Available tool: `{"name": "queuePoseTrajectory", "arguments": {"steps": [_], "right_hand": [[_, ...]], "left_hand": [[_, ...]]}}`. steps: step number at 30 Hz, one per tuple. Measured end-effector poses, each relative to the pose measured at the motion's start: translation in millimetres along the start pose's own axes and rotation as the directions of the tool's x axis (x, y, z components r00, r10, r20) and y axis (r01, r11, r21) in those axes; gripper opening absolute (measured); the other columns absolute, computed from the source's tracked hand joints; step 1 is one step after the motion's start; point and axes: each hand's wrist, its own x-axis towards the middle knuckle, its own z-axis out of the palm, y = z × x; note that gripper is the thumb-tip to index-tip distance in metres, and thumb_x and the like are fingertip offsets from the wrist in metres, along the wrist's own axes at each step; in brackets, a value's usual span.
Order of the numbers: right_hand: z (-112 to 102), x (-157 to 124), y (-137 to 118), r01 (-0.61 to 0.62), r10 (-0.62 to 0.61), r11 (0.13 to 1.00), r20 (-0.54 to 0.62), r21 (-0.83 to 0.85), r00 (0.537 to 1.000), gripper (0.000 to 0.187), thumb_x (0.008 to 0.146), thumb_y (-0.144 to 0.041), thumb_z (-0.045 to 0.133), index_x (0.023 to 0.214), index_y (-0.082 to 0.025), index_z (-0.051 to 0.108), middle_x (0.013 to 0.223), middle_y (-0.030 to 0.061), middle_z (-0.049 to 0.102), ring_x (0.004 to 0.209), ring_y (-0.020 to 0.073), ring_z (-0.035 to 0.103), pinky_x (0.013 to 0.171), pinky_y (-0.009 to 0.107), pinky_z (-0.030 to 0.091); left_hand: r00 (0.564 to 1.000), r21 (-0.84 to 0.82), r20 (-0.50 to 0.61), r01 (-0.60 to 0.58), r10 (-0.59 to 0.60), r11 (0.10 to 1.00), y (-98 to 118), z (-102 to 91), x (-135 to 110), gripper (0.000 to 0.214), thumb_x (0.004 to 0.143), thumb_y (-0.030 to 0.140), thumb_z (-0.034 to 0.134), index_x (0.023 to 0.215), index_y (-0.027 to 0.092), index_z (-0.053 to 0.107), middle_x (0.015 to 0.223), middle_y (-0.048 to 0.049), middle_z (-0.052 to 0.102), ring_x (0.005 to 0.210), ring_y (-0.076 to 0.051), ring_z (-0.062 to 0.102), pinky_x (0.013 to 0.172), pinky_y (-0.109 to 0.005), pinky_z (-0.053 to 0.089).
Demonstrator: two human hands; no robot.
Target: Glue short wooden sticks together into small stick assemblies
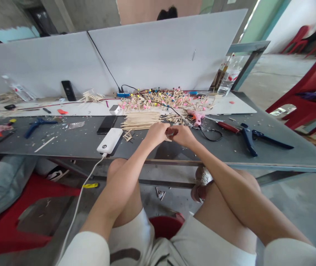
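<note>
Close together above the front part of the dark table, my left hand (158, 133) and my right hand (183, 136) have their fingers curled inward and nearly meeting. A bit of pale wood shows just under the fingers, but what they pinch is mostly hidden. Right behind the hands lies a row of wooden sticks (141, 120). A small frame of glued sticks (128, 136) rests left of my left hand. Beyond my right hand is a pink glue gun (197, 116), with short stick pieces (176, 118) beside it.
A white power bank (110, 141) with a cable and a dark phone (106, 125) lie to the left. Blue-handled cutters (248, 140) and a red-handled tool (228, 127) lie right. Behind spreads a heap of sticks with coloured balls (163, 99), before a white partition (158, 51).
</note>
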Motion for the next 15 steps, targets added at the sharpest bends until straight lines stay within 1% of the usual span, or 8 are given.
{"name": "queuePoseTrajectory", "arguments": {"steps": [2,4,7,9,12,14,15], "right_hand": [[-2,-1,-1,-0.051,0.052,0.998,-0.026,0.026,0.998,0.018,0.072,-0.020,0.066,0.084,-0.019,0.080,0.080,0.0029,0.077,0.075,0.0192,0.066,0.069,0.026,0.045],[-2,-1,0,-0.093,0.098,0.993,-0.058,0.076,0.994,0.020,0.080,-0.029,0.063,0.084,-0.018,0.080,0.076,0.0031,0.075,0.071,0.0178,0.064,0.065,0.026,0.042],[4,-1,1,-0.156,0.165,0.977,-0.053,0.144,0.985,0.038,0.086,-0.046,0.059,0.078,-0.014,0.078,0.062,0.0034,0.067,0.059,0.0149,0.054,0.055,0.026,0.036],[8,0,3,-0.188,0.200,0.959,-0.039,0.210,0.979,0.044,0.085,-0.053,0.059,0.077,-0.013,0.078,0.058,0.0029,0.063,0.054,0.0134,0.049,0.052,0.026,0.033],[15,2,5,-0.211,0.229,0.924,-0.018,0.320,0.973,0.042,0.080,-0.053,0.063,0.081,-0.014,0.078,0.059,0.0022,0.062,0.052,0.0118,0.046,0.051,0.026,0.033],[17,2,6,-0.220,0.236,0.900,0.003,0.376,0.972,0.040,0.077,-0.052,0.064,0.080,-0.014,0.078,0.058,0.0018,0.061,0.050,0.0107,0.043,0.050,0.025,0.033],[18,2,6,-0.221,0.235,0.891,0.013,0.396,0.972,0.040,0.077,-0.052,0.064,0.079,-0.014,0.077,0.057,0.0016,0.060,0.049,0.0102,0.042,0.050,0.025,0.032]], "left_hand": [[0.999,-0.053,-0.045,0.004,-0.006,0.999,-4,-2.1,1,0.021,0.087,0.012,0.055,0.090,0.018,0.075,0.085,-0.0102,0.075,0.083,-0.025,0.068,0.076,-0.031,0.047],[0.995,-0.085,-0.096,0.009,-0.017,0.996,-8,-5.7,0,0.021,0.089,0.015,0.054,0.086,0.018,0.075,0.082,-0.0087,0.074,0.078,-0.023,0.067,0.075,-0.030,0.045],[0.985,-0.086,-0.163,0.052,-0.065,0.995,-11,-12.0,-3,0.020,0.090,0.016,0.055,0.078,0.018,0.072,0.075,-0.0072,0.071,0.072,-0.020,0.063,0.071,-0.029,0.042],[0.974,-0.092,-0.205,0.083,-0.101,0.992,-11,-15.0,-5,0.023,0.091,0.020,0.055,0.072,0.017,0.069,0.069,-0.0061,0.068,0.067,-0.019,0.060,0.067,-0.028,0.040],[0.954,-0.153,-0.275,0.083,-0.123,0.985,-12,-18.2,-7,0.033,0.093,0.027,0.055,0.063,0.017,0.061,0.060,-0.0041,0.062,0.060,-0.016,0.056,0.064,-0.027,0.038],[0.945,-0.279,-0.299,0.048,-0.135,0.959,-7,-23.4,-7,0.037,0.095,0.033,0.054,0.062,0.017,0.059,0.057,-0.0029,0.061,0.058,-0.015,0.057,0.062,-0.026,0.040],[0.944,-0.370,-0.300,0.019,-0.138,0.929,-1,-28.4,-9,0.038,0.096,0.035,0.053,0.064,0.017,0.060,0.058,-0.0024,0.061,0.057,-0.014,0.058,0.061,-0.025,0.042]]}}
